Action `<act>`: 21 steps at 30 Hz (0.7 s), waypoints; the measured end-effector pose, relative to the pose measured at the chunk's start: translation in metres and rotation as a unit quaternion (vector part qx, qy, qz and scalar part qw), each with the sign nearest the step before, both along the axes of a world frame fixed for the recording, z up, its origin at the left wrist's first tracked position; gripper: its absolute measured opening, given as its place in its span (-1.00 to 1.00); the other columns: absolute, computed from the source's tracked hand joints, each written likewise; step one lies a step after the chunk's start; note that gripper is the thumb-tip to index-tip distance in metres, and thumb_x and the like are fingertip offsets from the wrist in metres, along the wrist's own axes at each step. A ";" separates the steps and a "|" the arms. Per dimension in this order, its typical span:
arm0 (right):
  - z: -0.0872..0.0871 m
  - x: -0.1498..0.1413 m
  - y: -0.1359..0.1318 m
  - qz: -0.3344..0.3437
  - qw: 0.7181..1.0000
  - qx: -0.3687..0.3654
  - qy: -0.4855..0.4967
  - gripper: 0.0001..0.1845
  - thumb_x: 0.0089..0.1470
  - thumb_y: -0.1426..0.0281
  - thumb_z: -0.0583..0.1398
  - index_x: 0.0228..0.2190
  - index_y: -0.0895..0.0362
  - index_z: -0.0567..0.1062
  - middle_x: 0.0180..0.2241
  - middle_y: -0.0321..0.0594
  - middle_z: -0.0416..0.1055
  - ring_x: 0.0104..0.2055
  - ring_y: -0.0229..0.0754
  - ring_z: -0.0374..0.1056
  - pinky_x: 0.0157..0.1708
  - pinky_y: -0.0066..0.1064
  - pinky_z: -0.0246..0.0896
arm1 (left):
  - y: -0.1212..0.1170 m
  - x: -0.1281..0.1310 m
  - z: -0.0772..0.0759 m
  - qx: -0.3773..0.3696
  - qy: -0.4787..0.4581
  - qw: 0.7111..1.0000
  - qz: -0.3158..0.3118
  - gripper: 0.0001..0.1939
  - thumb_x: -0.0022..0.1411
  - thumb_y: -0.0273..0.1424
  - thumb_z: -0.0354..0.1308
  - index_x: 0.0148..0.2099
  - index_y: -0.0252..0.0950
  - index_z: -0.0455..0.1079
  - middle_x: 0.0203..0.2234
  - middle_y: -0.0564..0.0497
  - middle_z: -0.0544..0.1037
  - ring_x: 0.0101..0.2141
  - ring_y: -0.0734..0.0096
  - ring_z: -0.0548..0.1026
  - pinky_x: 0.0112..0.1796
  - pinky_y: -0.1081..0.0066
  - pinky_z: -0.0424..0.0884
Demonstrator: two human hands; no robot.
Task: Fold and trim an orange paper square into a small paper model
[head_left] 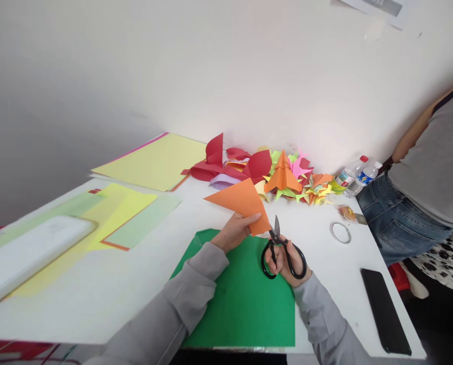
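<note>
My left hand (pixel 234 232) grips a folded piece of orange paper (pixel 241 199), its thumb lying on top near the lower edge. One long point of the paper reaches out to the left. In my right hand (pixel 287 261) is a pair of black-handled scissors (pixel 275 234), with fingers through the loops and the blades parted. The blades stand at the lower right corner of the orange paper; whether they touch it I cannot tell. Beneath both hands lies a green sheet (pixel 241 304) on the white table (pixel 135 289).
Folded paper shapes (pixel 283 177) are heaped against the wall. Yellow sheets (pixel 154 162) and a white device (pixel 36 253) lie left. On the right are plastic bottles (pixel 363 177), a tape roll (pixel 340 232) and a black phone (pixel 385 310). A person (pixel 427 167) stands beyond the right edge.
</note>
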State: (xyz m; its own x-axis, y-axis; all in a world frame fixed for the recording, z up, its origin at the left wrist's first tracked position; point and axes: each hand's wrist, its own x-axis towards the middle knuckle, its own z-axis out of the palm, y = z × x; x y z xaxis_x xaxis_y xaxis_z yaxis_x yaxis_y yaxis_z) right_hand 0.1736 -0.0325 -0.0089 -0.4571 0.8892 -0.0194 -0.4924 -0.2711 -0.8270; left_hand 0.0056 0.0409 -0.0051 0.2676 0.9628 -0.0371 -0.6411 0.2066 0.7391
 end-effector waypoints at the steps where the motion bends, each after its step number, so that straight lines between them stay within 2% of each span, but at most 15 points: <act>1: 0.000 0.000 0.000 0.003 1.000 -0.002 0.004 -0.44 0.01 -0.07 0.14 -0.17 0.13 0.34 -0.49 -0.21 0.46 -0.67 -0.31 0.20 -0.69 -0.47 0.00 | -0.001 0.001 0.001 0.001 -0.001 1.000 -0.002 -0.76 -0.01 -0.42 0.34 -0.25 -0.33 0.44 -0.35 0.01 0.58 -0.36 0.41 0.53 -0.29 0.41 0.48; 5: 0.000 -0.001 -0.001 0.006 1.000 -0.013 0.010 -0.45 0.01 -0.06 0.15 -0.15 0.12 0.33 -0.48 -0.21 0.45 -0.65 -0.30 0.22 -0.68 -0.48 0.02 | -0.006 0.005 0.007 -0.001 0.009 1.000 -0.023 -0.77 -0.03 -0.41 0.35 -0.28 -0.32 0.44 -0.42 0.03 0.57 -0.41 0.39 0.52 -0.34 0.38 0.47; 12: 0.001 -0.002 -0.001 -0.007 0.999 -0.023 0.023 -0.53 0.01 -0.05 0.15 -0.32 0.11 0.33 -0.51 -0.25 0.42 -0.66 -0.33 0.18 -0.68 -0.49 0.04 | -0.011 0.012 0.008 -0.019 0.008 0.999 -0.036 -0.74 -0.08 -0.40 0.38 -0.30 -0.32 0.45 -0.43 0.04 0.56 -0.42 0.42 0.50 -0.36 0.41 0.45; 21: -0.002 -0.001 0.001 -0.014 0.999 -0.021 0.027 -0.52 0.00 -0.06 0.15 -0.31 0.11 0.31 -0.49 -0.21 0.46 -0.64 -0.29 0.24 -0.70 -0.50 0.01 | -0.011 0.010 0.009 -0.017 0.016 0.999 -0.026 -0.73 -0.08 -0.41 0.38 -0.30 -0.33 0.43 -0.46 0.05 0.55 -0.44 0.43 0.49 -0.34 0.40 0.44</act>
